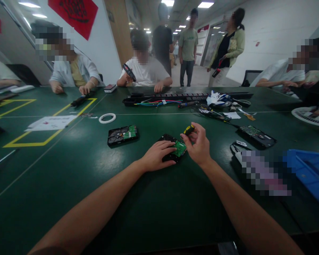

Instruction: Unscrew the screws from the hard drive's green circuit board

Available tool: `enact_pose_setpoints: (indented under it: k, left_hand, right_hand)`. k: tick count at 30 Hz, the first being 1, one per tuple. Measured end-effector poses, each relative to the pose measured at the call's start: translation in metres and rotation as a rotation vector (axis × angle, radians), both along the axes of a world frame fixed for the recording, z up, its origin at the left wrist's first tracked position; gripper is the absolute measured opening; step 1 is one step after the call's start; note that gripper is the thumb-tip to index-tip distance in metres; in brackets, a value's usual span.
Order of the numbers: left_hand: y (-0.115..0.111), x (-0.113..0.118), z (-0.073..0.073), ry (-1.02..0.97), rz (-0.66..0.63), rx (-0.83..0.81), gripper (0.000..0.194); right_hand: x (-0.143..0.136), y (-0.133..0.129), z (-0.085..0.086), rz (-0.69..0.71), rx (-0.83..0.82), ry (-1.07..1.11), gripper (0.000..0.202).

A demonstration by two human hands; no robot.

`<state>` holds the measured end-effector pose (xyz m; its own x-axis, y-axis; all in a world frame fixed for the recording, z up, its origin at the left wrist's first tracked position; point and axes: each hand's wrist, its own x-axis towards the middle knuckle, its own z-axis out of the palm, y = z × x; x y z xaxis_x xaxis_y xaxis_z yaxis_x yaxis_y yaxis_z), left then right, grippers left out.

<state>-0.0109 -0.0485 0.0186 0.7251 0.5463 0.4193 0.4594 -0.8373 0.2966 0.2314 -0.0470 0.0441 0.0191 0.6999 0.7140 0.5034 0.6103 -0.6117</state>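
Note:
A hard drive (180, 148) with a green circuit board lies on the table in front of me. My left hand (159, 153) rests over its left part, fingers spread flat across the top and thumb by the near edge. Between the fingertips of my right hand (199, 143) is a short yellow-and-black screwdriver (188, 130), tilted above the drive's right side. Its tip is hard to make out. Left of these, a second hard drive (122, 135) lies with its board facing up.
A white ring (107, 118) and paper sheets (51, 122) lie to the left. Beyond the drives are a long black rail (186, 97), cables and white gloves (216, 98). Another drive (257, 136) and a blue tray (308, 170) are at right. Several people sit or stand around the table.

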Motion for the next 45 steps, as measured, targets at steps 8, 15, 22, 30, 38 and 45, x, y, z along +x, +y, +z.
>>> enact_pose_setpoints:
  k: [8,15,22,30,38,45]
  left_hand:
    - [0.0006,0.0001,-0.0003,0.019,0.012,-0.001,0.052]
    - [0.0025,-0.0006,-0.0028,0.025,0.009,0.001,0.052]
    - [0.0012,-0.0009,-0.0009,0.029,0.012,-0.001,0.052]
    - [0.0011,-0.0003,0.0001,0.036,0.012,0.005,0.051]
    - [0.0012,0.0005,0.0001,0.017,0.004,-0.011,0.05]
    - [0.0013,0.0007,-0.0003,0.027,0.008,-0.014,0.05]
  right_hand:
    - [-0.0013,-0.0001,0.0,-0.008,0.031,-0.011,0.062]
    - [-0.0017,-0.0001,-0.0002,-0.003,0.024,-0.005,0.062]
    - [0.0,0.0024,-0.0031,0.001,0.027,-0.007,0.063]
    - [-0.0008,0.0008,-0.0012,0.005,0.027,-0.017,0.063]
    - [-0.0013,-0.0002,-0.002,0.009,0.031,-0.019,0.063]
    - [-0.0017,-0.0012,0.0009,-0.003,0.033,-0.028,0.061]
